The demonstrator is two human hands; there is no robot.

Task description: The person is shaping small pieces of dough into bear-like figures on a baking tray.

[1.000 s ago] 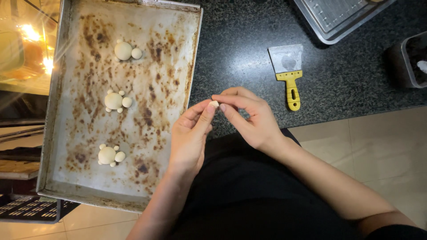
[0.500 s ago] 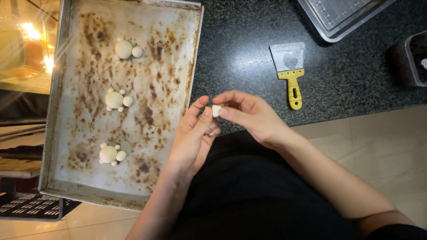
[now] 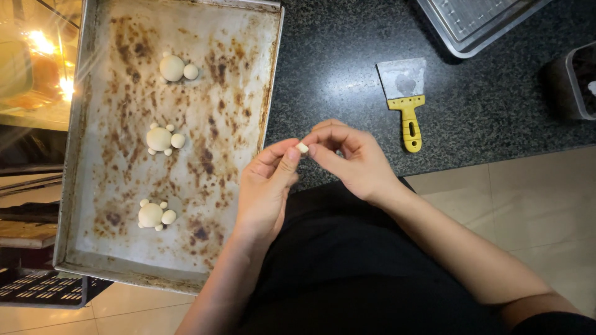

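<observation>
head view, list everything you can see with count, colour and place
baking tray: 1, stained metal, left on the counter
dough figures: 3, cream, in a column on the tray
scraper: 1, steel blade, yellow handle, on the counter right of the tray
counter: 1, dark speckled stone
metal tray: 1, silver, top right
dark container: 1, right edge
dough bit: 1, cream, pinched between both hands' fingers
left hand: 1, over the tray's edge
right hand: 1, over the counter's edge
</observation>
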